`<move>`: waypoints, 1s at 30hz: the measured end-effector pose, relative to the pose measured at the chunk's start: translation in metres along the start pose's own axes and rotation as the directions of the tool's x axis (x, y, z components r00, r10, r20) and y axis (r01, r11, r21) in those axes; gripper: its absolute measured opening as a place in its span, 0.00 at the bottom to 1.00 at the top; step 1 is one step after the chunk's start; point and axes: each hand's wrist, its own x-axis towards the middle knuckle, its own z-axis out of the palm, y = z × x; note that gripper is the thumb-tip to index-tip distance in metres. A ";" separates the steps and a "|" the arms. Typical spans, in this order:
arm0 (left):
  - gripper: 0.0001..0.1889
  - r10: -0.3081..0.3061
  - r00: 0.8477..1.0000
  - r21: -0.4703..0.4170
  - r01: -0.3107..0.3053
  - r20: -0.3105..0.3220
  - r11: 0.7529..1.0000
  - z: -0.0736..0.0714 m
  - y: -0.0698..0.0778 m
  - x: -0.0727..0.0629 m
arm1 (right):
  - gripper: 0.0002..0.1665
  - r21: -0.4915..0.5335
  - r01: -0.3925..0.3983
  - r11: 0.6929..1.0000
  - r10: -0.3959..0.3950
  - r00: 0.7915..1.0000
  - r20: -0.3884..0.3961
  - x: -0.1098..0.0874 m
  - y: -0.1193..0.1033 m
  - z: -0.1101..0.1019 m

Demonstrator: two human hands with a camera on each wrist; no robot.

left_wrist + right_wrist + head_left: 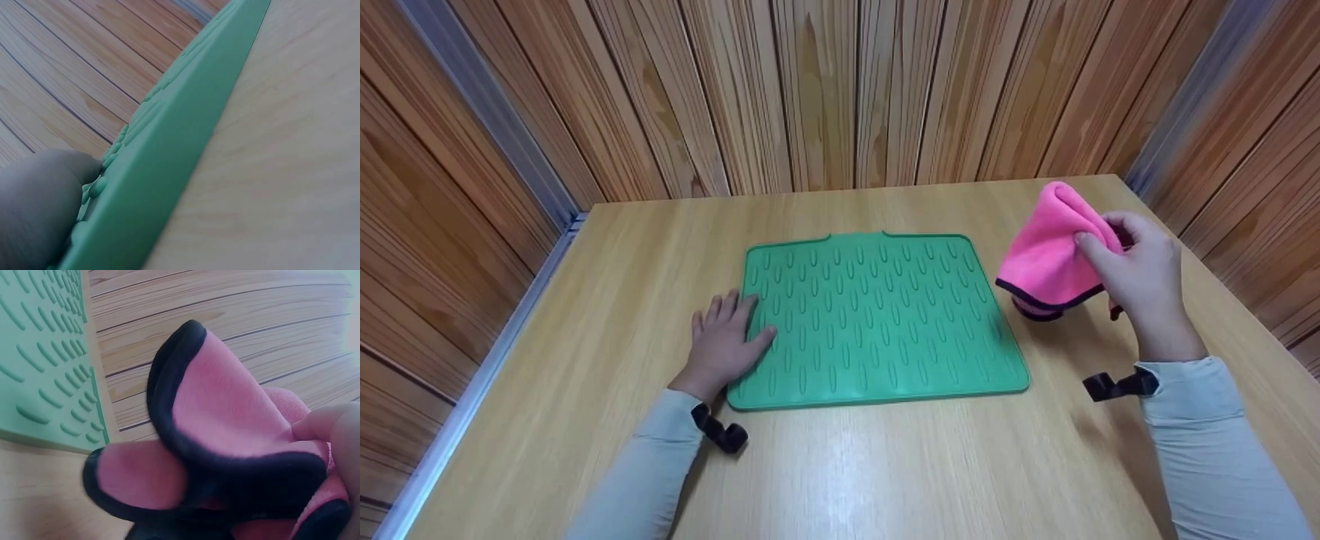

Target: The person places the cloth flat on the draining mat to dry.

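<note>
A green mat (pixel 877 315) with rows of raised oval ridges lies flat on the table. My left hand (pixel 721 341) rests at its left edge, fingers spread, with thumb and forefinger over the rim. In the left wrist view the thumb (pixel 45 197) touches the ridged top of the mat (pixel 169 163). To the right of the mat, my right hand (pixel 1147 270) pinches a folded pink cloth (pixel 1054 251) with dark edging between thumb and fingers. The cloth (pixel 225 405) hangs in loose folds in the right wrist view, its lower fold close over the table.
The wooden table (pixel 840 472) reaches back to a plank wall (pixel 825 90), with more plank walls on the left and right. A metal strip (pixel 487 397) runs along the table's left side. Black straps (pixel 1117 386) stick out from both wrists.
</note>
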 end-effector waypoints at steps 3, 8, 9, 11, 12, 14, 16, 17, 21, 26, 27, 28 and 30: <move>0.41 0.000 1.000 -0.001 0.000 -0.002 1.000 -0.001 0.001 -0.001 | 0.31 0.015 -0.010 1.000 0.010 1.000 0.006 -0.002 -0.004 -0.001; 0.41 -0.003 1.000 0.001 0.003 -0.003 1.000 -0.001 0.002 -0.001 | 0.30 0.019 -0.006 1.000 0.006 1.000 -0.014 -0.005 -0.013 -0.003; 0.41 -0.003 1.000 0.001 0.003 -0.003 1.000 -0.001 0.002 0.000 | 0.30 0.022 -0.007 1.000 0.007 1.000 -0.019 -0.005 -0.015 -0.003; 0.41 -0.005 1.000 0.001 0.005 -0.003 1.000 -0.001 0.002 -0.001 | 0.30 0.033 -0.011 0.999 0.012 1.000 -0.027 -0.006 -0.018 -0.004; 0.41 -0.005 1.000 0.001 0.005 -0.004 1.000 -0.001 0.002 -0.001 | 0.30 0.042 -0.018 0.999 0.019 0.999 -0.025 -0.007 -0.020 -0.005; 0.41 -0.004 1.000 0.001 0.004 -0.005 1.000 0.000 0.001 0.000 | 0.30 0.066 -0.025 0.998 0.027 0.999 -0.028 -0.007 -0.023 -0.005; 0.41 -0.002 1.000 0.000 0.002 -0.004 1.000 -0.001 0.001 0.000 | 0.29 0.089 -0.030 0.996 0.033 0.999 -0.032 -0.007 -0.027 -0.005; 0.41 -0.001 1.000 0.000 0.001 -0.003 1.000 -0.001 0.001 0.000 | 0.28 0.097 -0.031 0.995 0.035 0.999 -0.035 -0.007 -0.028 -0.005; 0.41 0.000 1.000 0.001 0.000 0.002 1.000 -0.001 0.002 0.000 | 0.27 0.127 -0.030 0.991 0.038 0.998 -0.058 -0.008 -0.036 -0.004; 0.41 -0.001 1.000 0.003 0.001 0.005 1.000 0.000 0.000 0.001 | 0.26 0.169 0.000 0.986 0.015 0.996 -0.089 -0.007 -0.049 0.001; 0.41 -0.002 1.000 0.002 0.002 0.005 1.000 0.001 0.000 0.001 | 0.26 0.177 0.003 0.984 0.013 0.996 -0.088 -0.007 -0.051 0.002; 0.41 -0.003 1.000 0.002 0.003 0.006 1.000 0.001 0.000 0.001 | 0.25 0.185 0.002 0.983 0.014 0.996 -0.084 -0.007 -0.054 0.003; 0.41 -0.005 1.000 -0.001 0.005 0.009 1.000 0.001 0.000 0.000 | 0.25 0.198 -0.002 0.980 0.016 0.997 -0.073 -0.007 -0.060 0.006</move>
